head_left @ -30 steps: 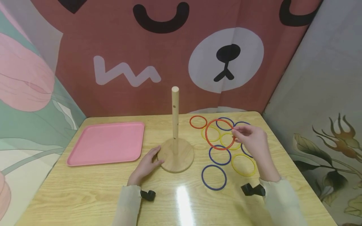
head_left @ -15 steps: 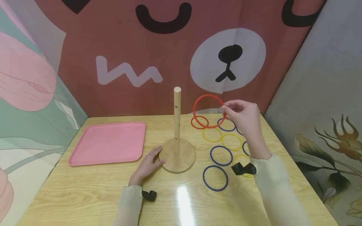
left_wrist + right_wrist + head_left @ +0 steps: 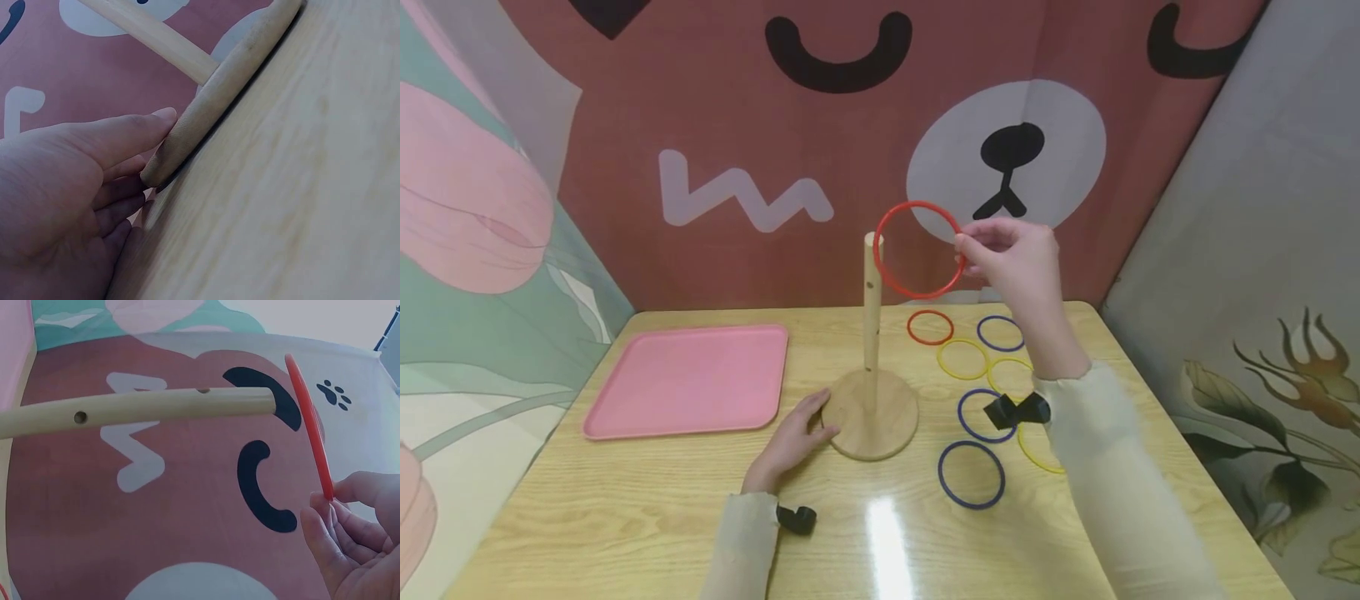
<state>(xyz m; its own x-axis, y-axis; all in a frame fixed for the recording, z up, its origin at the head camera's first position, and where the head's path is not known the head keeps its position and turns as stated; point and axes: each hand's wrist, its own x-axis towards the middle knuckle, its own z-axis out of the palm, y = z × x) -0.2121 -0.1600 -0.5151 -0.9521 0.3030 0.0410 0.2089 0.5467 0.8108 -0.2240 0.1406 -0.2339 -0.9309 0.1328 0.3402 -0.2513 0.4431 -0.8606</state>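
Pinched between the thumb and fingers of my right hand (image 3: 1011, 258) is a red ring (image 3: 917, 297), raised close to the top of the wooden post (image 3: 872, 325). From the right wrist view, the red ring (image 3: 311, 428) stands just beyond the post's end (image 3: 250, 400), apart from it. The post rises from a round wooden base (image 3: 891, 417). My left hand (image 3: 790, 442) grips the near left rim of that base; in the left wrist view the thumb lies against the rim (image 3: 200, 112) and the other fingers are curled beside it, partly hidden.
Right of the stand lie another red ring (image 3: 930, 342), several blue rings, such as the nearest one (image 3: 972, 507), and several yellow rings, one at the middle (image 3: 962, 377). My right arm covers some of them. A pink tray (image 3: 688, 379) lies left; a patterned cloth (image 3: 760, 275) hangs behind the table.
My right hand has lifted the red ring up from above the other rings and moved it left to the top of the post. My left hand stays at the base.
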